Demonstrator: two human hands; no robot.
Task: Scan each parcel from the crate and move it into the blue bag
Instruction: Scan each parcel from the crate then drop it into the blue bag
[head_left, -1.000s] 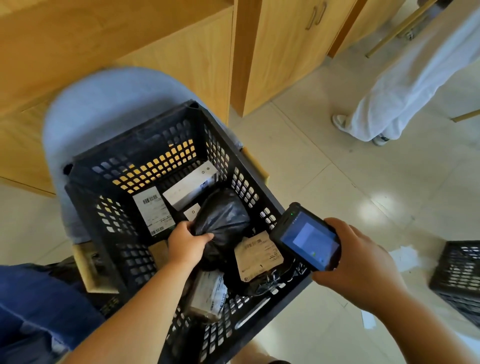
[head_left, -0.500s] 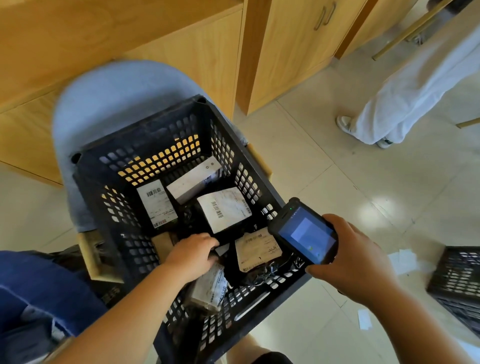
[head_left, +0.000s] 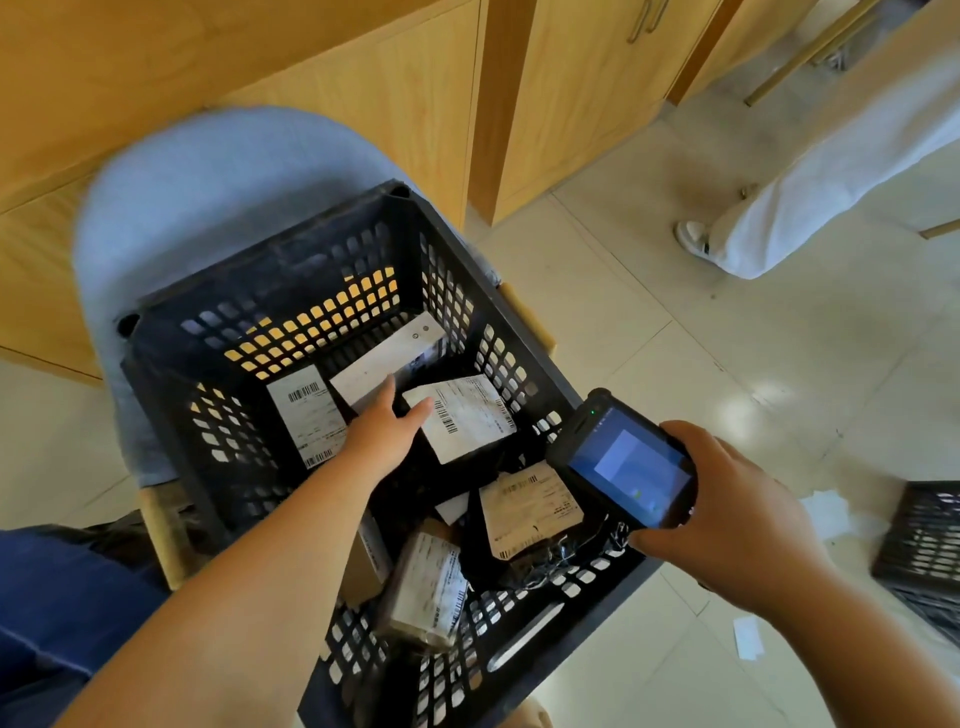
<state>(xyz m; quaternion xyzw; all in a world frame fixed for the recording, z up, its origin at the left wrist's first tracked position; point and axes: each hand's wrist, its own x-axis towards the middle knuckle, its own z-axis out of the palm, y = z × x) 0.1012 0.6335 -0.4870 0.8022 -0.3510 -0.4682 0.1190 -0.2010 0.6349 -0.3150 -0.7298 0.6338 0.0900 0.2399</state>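
Note:
A black slatted crate sits on a grey-blue chair and holds several labelled parcels. My left hand reaches into it. Its fingers lie straight along the left side of a black parcel with a white label, and the thumb rests on the label's corner. My right hand grips a black handheld scanner over the crate's right rim, screen lit and facing up. Another black parcel with a cream label lies below the scanner. Part of the blue bag shows at the lower left.
Wooden cabinets stand behind the chair. A person in white trousers stands on the tiled floor at the upper right. A second black crate is at the right edge, with paper scraps on the floor near it.
My left hand turned the black parcel label-up, drew back, and has now reached forward onto that parcel. The scanner has stayed over the crate's right rim.

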